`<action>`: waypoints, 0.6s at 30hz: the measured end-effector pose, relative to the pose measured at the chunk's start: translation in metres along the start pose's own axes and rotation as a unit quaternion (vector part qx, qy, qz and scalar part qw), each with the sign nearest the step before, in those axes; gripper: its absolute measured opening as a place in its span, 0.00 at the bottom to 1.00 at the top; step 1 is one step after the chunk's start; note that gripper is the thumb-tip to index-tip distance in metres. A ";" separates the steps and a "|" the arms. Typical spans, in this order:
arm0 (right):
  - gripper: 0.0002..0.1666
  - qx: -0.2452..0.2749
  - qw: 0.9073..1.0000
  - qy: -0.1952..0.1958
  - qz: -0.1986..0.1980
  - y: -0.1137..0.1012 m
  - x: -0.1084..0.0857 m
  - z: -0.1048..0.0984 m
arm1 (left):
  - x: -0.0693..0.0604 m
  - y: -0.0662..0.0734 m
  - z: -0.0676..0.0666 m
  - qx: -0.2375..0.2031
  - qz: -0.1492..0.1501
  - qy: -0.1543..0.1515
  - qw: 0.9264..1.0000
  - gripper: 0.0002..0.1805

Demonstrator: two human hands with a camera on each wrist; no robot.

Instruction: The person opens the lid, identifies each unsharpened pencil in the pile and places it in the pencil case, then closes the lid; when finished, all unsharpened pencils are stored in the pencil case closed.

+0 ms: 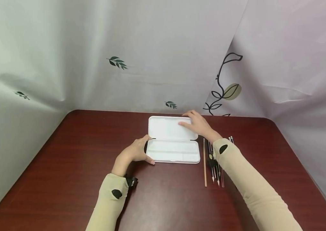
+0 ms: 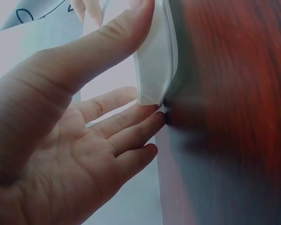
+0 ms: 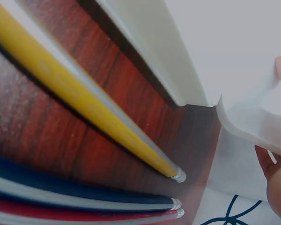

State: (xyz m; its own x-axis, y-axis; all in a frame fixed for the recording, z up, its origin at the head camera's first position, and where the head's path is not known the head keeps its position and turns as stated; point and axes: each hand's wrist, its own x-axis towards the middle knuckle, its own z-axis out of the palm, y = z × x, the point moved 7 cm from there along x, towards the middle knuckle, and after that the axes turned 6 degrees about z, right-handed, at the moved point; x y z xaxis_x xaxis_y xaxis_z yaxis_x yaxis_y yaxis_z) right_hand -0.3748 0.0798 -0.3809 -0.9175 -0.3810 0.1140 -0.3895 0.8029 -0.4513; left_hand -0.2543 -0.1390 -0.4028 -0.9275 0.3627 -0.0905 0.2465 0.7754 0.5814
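Pale sleeves cross the red-brown table. The left hand grips the open white box between spread thumb and fingers. Pencils and brushes lie right of it. Beyond, the right hand pinches its lid, before a curtain.

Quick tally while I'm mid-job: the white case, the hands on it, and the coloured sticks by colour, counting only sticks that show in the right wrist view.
White case: 1
Hands (left hand, right hand): 2
Yellow stick: 1
Dark blue stick: 1
Red stick: 1
Total: 6
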 end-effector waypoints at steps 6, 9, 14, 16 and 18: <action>0.33 0.050 0.998 -0.025 -0.005 -0.003 -0.013 -0.009 | 0.000 0.002 -0.001 0.006 -0.015 -0.005 1.000 0.54; 0.35 0.080 0.996 -0.033 0.005 -0.004 -0.027 -0.014 | 0.000 0.002 -0.001 0.011 -0.023 -0.012 1.000 0.56; 0.40 0.115 0.993 -0.026 0.030 0.000 -0.055 -0.019 | 0.001 0.001 0.000 0.012 -0.025 -0.010 1.000 0.56; 0.41 0.128 0.991 -0.015 0.034 0.003 -0.066 -0.020 | 0.001 0.001 0.000 0.012 -0.023 -0.008 1.000 0.56; 0.41 0.143 0.989 -0.003 0.037 0.005 -0.077 -0.022 | 0.001 0.002 0.000 0.012 -0.020 -0.007 1.000 0.56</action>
State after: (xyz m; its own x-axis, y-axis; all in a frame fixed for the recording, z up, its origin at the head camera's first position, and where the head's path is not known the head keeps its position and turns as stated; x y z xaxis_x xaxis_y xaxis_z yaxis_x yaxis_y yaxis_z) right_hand -0.3079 0.1236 -0.3723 -0.9421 -0.3288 0.0661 -0.2812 0.6670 -0.6900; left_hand -0.2550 -0.1367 -0.4021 -0.9330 0.3376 -0.1249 0.2156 0.8021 0.5569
